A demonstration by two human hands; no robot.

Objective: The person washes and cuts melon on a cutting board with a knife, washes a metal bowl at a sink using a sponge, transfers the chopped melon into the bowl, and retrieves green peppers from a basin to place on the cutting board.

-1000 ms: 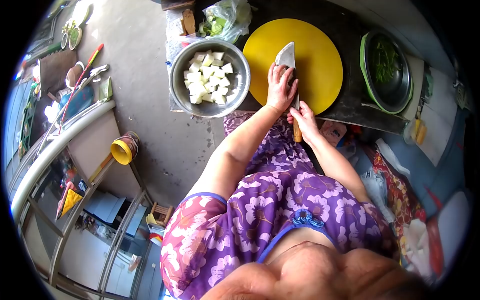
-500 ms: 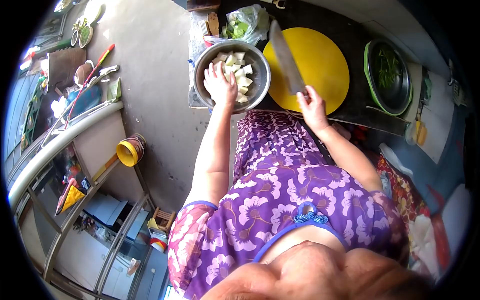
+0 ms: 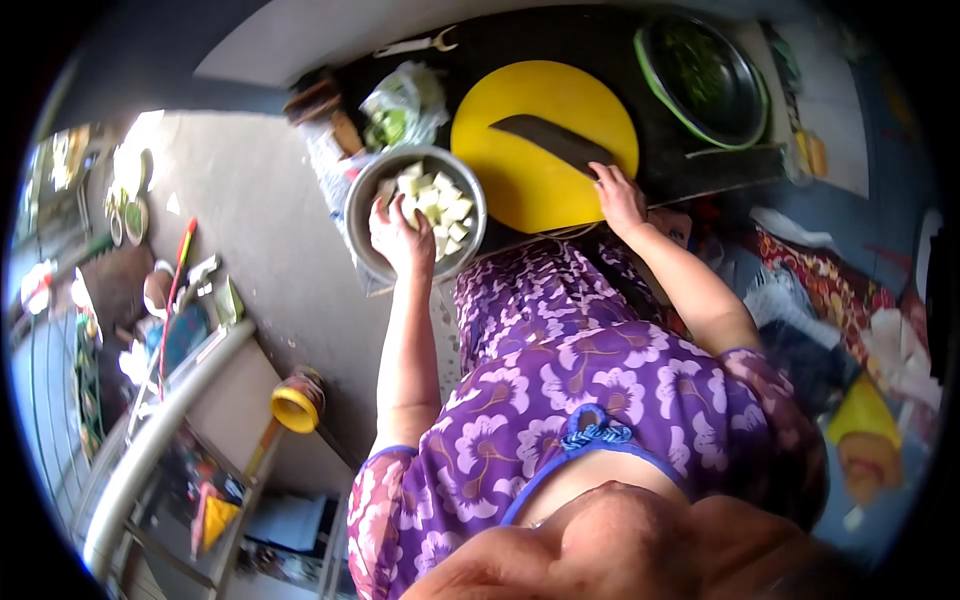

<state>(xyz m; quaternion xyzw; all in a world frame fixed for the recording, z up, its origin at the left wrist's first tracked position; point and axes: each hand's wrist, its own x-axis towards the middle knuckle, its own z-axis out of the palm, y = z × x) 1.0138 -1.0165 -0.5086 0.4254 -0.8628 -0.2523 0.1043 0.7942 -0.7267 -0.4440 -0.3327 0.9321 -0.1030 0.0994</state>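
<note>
My left hand (image 3: 402, 238) is inside a grey metal bowl (image 3: 475, 225), its fingers curled down around pale white vegetable cubes (image 3: 432, 195); the fingertips are partly hidden. More cubes lie beside the hand in the bowl. A broad knife (image 3: 550, 140) lies low and flat over the round yellow cutting board (image 3: 545, 90), its tip pointing to the far left. At the board's right edge, my right hand (image 3: 622, 200) has its fingers closed on the handle end, which they mostly cover.
Behind the bowl sits a plastic bag with green vegetables (image 3: 405, 105). A green-rimmed dark basin (image 3: 735, 130) holding greens stands at the right. A spanner-like tool (image 3: 420, 45) lies at the back. Beyond the counter, a yellow bucket (image 3: 298, 400) is by the railing (image 3: 165, 430).
The knife has come down from a raised angle to lie flat over the board. My left fingers, spread over the cubes before, are now curled among them. The whole view has turned.
</note>
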